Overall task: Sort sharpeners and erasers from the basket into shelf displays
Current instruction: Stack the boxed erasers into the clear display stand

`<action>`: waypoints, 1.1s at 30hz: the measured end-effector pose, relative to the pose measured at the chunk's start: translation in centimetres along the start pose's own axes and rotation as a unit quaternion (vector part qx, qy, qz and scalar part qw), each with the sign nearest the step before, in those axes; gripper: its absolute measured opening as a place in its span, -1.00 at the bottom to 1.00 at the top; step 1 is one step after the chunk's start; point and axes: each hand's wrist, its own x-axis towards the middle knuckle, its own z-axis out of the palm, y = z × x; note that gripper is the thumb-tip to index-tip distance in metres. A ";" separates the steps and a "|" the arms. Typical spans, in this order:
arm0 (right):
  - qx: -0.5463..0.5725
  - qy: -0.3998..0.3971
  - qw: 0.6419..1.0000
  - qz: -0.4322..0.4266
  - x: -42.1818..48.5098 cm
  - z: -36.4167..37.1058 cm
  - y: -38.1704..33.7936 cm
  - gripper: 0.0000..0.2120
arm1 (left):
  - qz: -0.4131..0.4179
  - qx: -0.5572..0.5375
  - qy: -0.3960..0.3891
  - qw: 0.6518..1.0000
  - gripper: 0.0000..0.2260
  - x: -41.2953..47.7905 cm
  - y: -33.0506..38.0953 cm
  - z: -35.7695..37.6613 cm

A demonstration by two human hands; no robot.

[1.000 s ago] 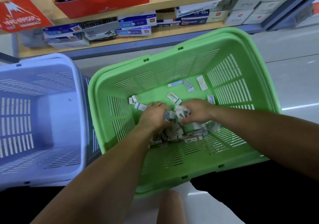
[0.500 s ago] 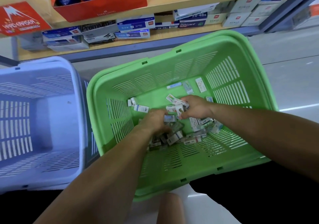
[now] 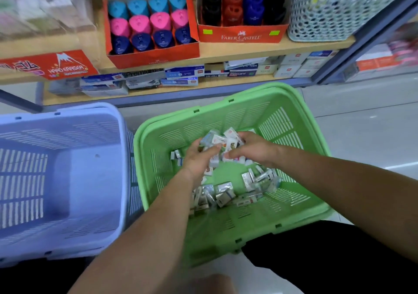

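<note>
Our left hand [image 3: 198,158] and right hand [image 3: 253,149] meet over the middle of the green basket [image 3: 282,121]. Both have their fingers curled round one handful of wrapped erasers [image 3: 221,141], which we hold between them above the basket floor. The small white packs bulge out past our fingertips toward the far wall.

Below our wrists more loose erasers [image 3: 222,194] lie scattered on the basket floor in shiny wrappers, with a second cluster [image 3: 257,178] toward the right wall. A few strays [image 3: 176,154] sit just left of our left hand.

A lilac basket [image 3: 67,133] stands just beside the green one on the left, both on the pale floor [image 3: 362,124].

Beyond the baskets runs the wooden upper shelf [image 3: 248,49]. On it sits a red display box [image 3: 153,59] of triangular sharpeners [image 3: 149,24] in rows of teal, pink and navy. To its right a Faber-Castell box [image 3: 239,37] holds black, red and blue sharpeners [image 3: 242,6]. Next to that box is a white mesh basket [image 3: 323,8], and at the far left a red "Hard Eraser" box [image 3: 49,65].

The lower shelf [image 3: 158,90] carries stacked eraser cartons [image 3: 184,72] in white and blue.
</note>
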 end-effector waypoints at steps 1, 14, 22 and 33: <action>0.005 -0.007 1.000 -0.001 -0.9 0.1 -0.5 -0.65 | 0.002 0.004 -0.037 0.999 -0.17 -0.6 0.3 -0.4; 0.110 0.052 0.990 -0.075 -11.1 4.3 -3.7 -0.52 | 0.002 0.060 -0.195 0.979 -0.49 -8.2 4.2 -3.1; 0.094 0.087 0.987 -0.093 -12.1 5.5 -3.6 -0.61 | 0.001 0.021 -0.223 0.975 -0.59 -9.8 3.7 -3.2; 0.005 0.033 0.999 0.011 -8.7 4.4 -4.6 -0.59 | 0.085 0.099 -0.170 0.977 -0.34 -7.8 2.7 -3.8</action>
